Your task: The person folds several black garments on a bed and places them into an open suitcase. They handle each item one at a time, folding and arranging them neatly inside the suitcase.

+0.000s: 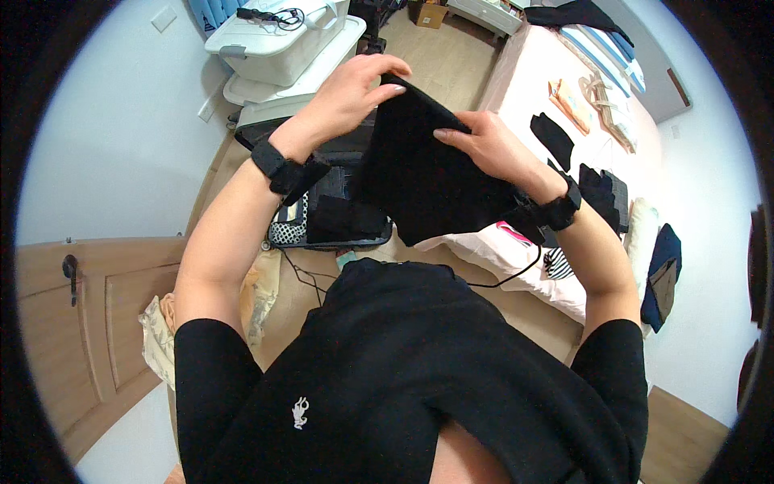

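Observation:
Both of my hands hold up a black cloth garment (pixel 432 175) by its upper edge, and it hangs between them. My left hand (pixel 363 91) pinches one corner between thumb and fingers. Lower and to the right, my right hand (pixel 496 145) grips the same edge, thumb in front. Black straps with small devices are on both wrists. Behind and below the garment lies an open suitcase (pixel 347 245) with folded dark clothes (pixel 341 221) and a dotted black-and-white cloth item (pixel 289 233); the hanging fabric hides part of it.
At right, a bed with a pale pink sheet (pixel 514 72) bears black clothes (pixel 553 140), a striped cloth (pixel 557 263) and packets. White lidded storage boxes (pixel 272 60) are stacked at upper left. A wooden door (pixel 139 327) is at far left. Black cables (pixel 305 275) trail near the suitcase.

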`<move>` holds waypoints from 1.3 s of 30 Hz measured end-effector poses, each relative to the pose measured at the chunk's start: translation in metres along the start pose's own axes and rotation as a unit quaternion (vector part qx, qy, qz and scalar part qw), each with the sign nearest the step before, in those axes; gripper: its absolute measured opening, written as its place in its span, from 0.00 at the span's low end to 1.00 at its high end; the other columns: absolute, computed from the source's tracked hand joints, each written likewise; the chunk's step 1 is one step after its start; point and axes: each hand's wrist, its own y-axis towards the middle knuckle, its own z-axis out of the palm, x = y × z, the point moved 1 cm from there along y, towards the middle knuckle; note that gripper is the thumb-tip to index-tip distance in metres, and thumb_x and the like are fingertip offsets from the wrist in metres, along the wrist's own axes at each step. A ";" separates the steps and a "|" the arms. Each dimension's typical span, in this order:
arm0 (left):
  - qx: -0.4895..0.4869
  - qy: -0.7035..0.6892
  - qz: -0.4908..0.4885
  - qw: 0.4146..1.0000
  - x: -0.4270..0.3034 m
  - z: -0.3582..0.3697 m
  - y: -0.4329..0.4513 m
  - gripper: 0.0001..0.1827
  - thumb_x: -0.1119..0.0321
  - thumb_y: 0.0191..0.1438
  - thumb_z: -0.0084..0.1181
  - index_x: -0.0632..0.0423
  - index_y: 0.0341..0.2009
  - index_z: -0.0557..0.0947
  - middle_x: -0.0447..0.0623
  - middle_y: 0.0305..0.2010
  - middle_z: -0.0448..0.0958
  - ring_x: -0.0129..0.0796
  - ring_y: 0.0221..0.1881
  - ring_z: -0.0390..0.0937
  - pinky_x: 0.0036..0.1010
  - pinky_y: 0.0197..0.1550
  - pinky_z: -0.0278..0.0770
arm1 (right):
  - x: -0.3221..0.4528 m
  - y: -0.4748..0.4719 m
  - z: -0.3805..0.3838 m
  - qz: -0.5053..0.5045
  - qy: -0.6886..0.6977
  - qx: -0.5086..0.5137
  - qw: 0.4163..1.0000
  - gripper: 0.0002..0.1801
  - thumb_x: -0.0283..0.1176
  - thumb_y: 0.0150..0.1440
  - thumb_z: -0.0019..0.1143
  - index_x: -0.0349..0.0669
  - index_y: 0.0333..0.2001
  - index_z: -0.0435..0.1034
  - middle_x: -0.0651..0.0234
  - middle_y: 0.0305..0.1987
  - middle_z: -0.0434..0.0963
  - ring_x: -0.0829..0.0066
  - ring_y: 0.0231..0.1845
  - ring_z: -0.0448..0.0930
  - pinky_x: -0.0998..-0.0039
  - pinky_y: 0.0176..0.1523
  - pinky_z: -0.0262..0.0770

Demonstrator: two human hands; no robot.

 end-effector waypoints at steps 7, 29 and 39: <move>0.015 -0.344 -0.452 0.823 0.079 0.037 -0.096 0.39 0.55 0.53 0.54 0.50 0.63 0.49 0.52 0.59 0.59 0.41 0.57 0.62 0.32 0.57 0.60 | 0.003 0.008 -0.014 0.128 -0.008 -0.039 0.991 0.18 0.37 0.54 0.52 0.28 0.33 0.71 0.61 0.19 0.73 0.78 0.21 0.72 0.72 0.27 0.69; -0.001 -0.854 -0.331 0.402 0.048 0.131 -0.111 0.22 0.61 0.55 0.49 0.60 0.52 0.69 0.59 0.53 0.69 0.45 0.52 0.70 0.38 0.56 0.67 | 0.066 -0.088 -0.165 0.090 0.258 -0.296 0.915 0.17 0.38 0.53 0.55 0.32 0.36 0.70 0.64 0.29 0.78 0.76 0.24 0.79 0.82 0.28 0.75; 0.162 -0.807 -0.357 0.441 0.013 0.177 -0.087 0.23 0.64 0.55 0.50 0.56 0.55 0.67 0.54 0.55 0.68 0.44 0.56 0.66 0.40 0.60 0.60 | 0.047 -0.105 -0.180 0.056 0.214 -0.255 0.941 0.16 0.36 0.53 0.55 0.35 0.39 0.71 0.70 0.32 0.77 0.83 0.29 0.76 0.84 0.33 0.72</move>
